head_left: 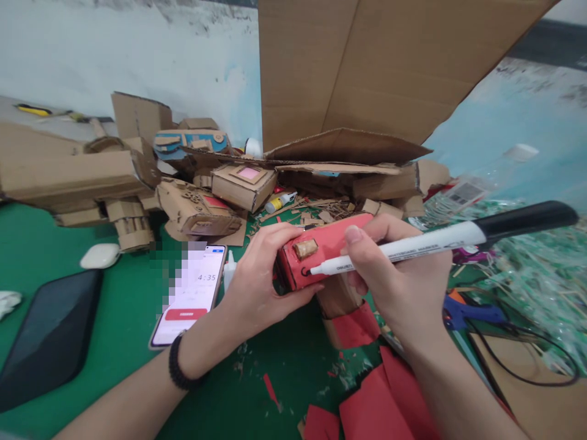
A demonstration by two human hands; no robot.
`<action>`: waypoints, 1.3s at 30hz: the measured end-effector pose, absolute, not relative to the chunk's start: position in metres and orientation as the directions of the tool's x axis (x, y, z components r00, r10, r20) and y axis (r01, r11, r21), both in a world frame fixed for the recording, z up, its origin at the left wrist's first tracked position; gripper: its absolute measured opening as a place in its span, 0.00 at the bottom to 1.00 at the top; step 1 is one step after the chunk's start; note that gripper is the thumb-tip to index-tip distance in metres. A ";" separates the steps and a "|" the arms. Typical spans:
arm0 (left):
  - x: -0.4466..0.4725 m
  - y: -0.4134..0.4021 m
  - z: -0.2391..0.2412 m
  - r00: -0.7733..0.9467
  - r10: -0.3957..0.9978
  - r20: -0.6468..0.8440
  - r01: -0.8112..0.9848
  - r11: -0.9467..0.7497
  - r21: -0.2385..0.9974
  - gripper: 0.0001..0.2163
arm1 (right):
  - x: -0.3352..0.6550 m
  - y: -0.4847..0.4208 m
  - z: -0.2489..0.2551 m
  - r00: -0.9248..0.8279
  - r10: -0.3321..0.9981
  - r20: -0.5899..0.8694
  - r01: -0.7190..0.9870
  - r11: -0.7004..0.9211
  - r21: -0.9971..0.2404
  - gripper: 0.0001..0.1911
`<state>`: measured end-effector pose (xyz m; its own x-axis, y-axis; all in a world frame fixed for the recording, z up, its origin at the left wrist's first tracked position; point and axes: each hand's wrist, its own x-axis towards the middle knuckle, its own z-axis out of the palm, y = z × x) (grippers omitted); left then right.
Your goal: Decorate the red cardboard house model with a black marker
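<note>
Whiteboard marker [426, 244] sits pinched in the fingers of the right hand [406, 287], its tip on the red face of a cardboard piece [332, 241], at a dark curved mark [303, 272] below a small brown block [306, 247]. The fingers of the left hand [257, 278] grip the left end of the piece over the green surface [250, 385]. A lit phone [205, 295] lies left of the left hand.

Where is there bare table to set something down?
Bare green table shows between the dark device and the lit phone. A second patch, scattered with scraps, lies between the left hand and the red paper. Crowded: cardboard pieces beyond the red box; glue gun and clear plastic at right.
</note>
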<state>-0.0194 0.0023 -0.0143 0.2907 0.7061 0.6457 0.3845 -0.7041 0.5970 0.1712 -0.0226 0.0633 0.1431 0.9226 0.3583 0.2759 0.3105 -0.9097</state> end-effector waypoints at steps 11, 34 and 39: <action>-0.020 0.002 -0.014 0.293 0.700 0.651 0.382 -0.710 0.592 0.32 | 0.172 -0.022 0.061 0.141 0.916 0.376 0.292 0.324 -0.900 0.18; -0.020 0.003 -0.016 0.289 0.700 0.652 0.382 -0.709 0.592 0.32 | 0.167 -0.022 0.061 0.174 0.917 0.359 0.224 0.318 -0.921 0.18; -0.020 0.003 -0.016 0.289 0.707 0.646 0.387 -0.703 0.597 0.33 | 0.169 -0.022 0.061 0.160 0.914 0.372 0.251 0.327 -0.911 0.18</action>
<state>-0.0203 0.0027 -0.0161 0.2887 0.7070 0.6456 0.3868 -0.7030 0.5968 0.1690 -0.0222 0.0606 0.1600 0.9141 0.3725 0.2505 0.3274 -0.9111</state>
